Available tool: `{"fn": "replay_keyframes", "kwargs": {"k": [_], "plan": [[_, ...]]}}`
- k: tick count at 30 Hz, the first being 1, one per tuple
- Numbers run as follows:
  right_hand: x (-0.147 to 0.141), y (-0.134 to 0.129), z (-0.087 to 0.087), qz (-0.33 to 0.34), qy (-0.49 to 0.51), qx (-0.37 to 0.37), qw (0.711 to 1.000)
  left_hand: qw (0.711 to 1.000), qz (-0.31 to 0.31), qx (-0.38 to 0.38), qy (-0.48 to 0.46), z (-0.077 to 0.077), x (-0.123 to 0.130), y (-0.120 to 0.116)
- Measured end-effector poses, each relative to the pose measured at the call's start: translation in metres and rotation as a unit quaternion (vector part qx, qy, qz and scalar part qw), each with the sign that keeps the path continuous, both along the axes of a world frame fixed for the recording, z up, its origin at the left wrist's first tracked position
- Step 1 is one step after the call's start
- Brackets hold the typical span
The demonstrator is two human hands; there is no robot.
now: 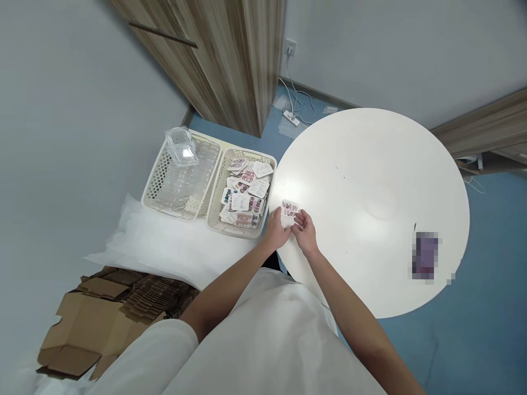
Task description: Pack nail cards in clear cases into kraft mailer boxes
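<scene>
A small white card with rows of pink press-on nails (290,208) is over the left edge of the round white table (370,164). My left hand (276,229) has its fingers closed on the card's left side. My right hand (304,230) is at the card's lower right, its fingers curled but apart, with the fingertips near the card's edge. To the left of my hands stands a white basket (211,211) filled with similar nail cards (240,202), some showing nails and others printed text.
Another basket (154,164) holds clear plastic cases (181,153). White foam sheets (181,241) and flattened cardboard boxes (88,323) lie at the lower left. A pixelated purple object (426,255) rests on the table's right side. A power strip (291,118) is on the floor.
</scene>
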State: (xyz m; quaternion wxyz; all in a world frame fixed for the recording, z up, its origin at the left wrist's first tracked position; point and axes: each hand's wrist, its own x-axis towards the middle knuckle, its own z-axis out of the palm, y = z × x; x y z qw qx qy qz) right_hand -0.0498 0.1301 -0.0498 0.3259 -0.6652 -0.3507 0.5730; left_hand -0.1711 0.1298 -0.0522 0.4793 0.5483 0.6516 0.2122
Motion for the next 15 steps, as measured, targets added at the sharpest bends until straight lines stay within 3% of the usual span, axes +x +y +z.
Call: {"fn": "replay_keyframes", "kwargs": {"k": [9,15], "plan": [[0.0053,-0.0005,-0.0043,0.013,0.005,0.005,1.000,0.999,-0.009,0.034,0.021,-0.0034,0.0017,-0.0024],[0.0079,-0.0025,0.0009,0.027,0.011,0.006,1.000,0.999,0.002,0.038,0.038,0.0033,-0.0001,-0.0063]]}}
